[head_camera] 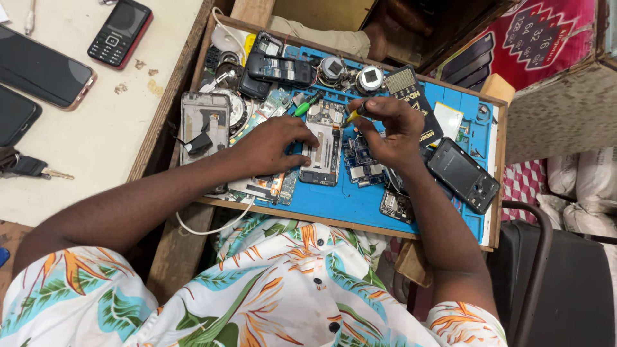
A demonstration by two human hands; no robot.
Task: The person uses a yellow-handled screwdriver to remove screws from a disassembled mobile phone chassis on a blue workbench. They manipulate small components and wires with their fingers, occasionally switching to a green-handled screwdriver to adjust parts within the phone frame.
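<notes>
**Both hands on an open phone, screwdriver in the right**

Head view:
- Right hand (393, 132): fingers pressed together, pinching a yellow-handled screwdriver (355, 115). Tip points down-left from the pinch, toward the top right corner of the opened phone (324, 144).
- Left hand (273, 144): fingers spread flat, pressing on the phone's left edge. Not gripping anything, just holding it down.
- Phone lies between the two hands on the blue mat (347, 202), back off, board exposed.
- Just below the right hand's pinch: loose circuit board (362, 164), touching the phone's right side.
- Right of that hand: black phone shell (463, 175), tilted, near the wrist.
- Just above the left hand's fingertips: green-handled screwdriver (309, 103), lying on the mat.
- Left of the left hand: grey phone frame (204, 122) with a black part on it.
- Under the left wrist: another board (270, 186), partly hidden.
- Well left of both hands, off the tray: red keypad phone (120, 32), a dark smartphone (42, 67), keys (26, 168) on the pale table (116, 122).
</notes>
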